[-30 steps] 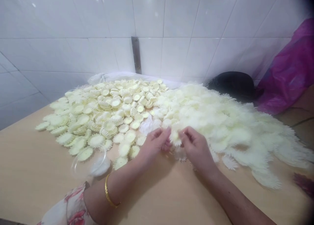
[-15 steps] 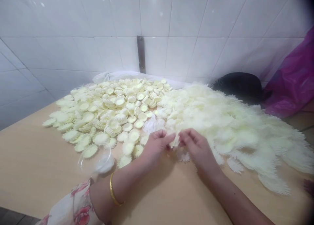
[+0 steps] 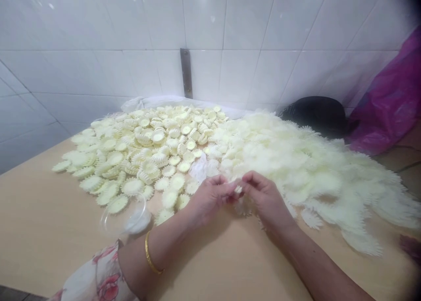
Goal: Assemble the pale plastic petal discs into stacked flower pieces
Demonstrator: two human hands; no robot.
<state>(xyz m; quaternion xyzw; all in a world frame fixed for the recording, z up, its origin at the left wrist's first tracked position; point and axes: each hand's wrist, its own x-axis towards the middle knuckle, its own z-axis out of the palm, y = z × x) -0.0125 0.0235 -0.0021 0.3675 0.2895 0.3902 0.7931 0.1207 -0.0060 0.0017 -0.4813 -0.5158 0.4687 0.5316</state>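
Observation:
My left hand [image 3: 208, 200] and my right hand [image 3: 266, 202] meet above the table's middle, fingers closed in a pinch. Between their fingertips is a small pale yellow flower-shaped piece [image 3: 238, 189], mostly covered by the fingers. Directly below lies a toothed flower-shaped cutout [image 3: 244, 207] on the table. To the left spreads a pile of cupped discs with crimped edges [image 3: 158, 136]. On the right, close to my right hand, is a heap of flat, thin flower cutouts [image 3: 315, 174]. A crumpled white scrap [image 3: 198, 167] sits just beyond my left hand.
Left of my forearm is a round clear container [image 3: 108, 217] with white material [image 3: 138, 222] at its side. A black rounded object [image 3: 315, 115] and a magenta plastic bag [image 3: 384, 104] are at the back right. White tiles form the wall behind the wooden table [image 3: 210, 266].
My fingertips have come closer together around the flower-shaped piece, and its crimped edge now shows between them. The whole view has shifted slightly.

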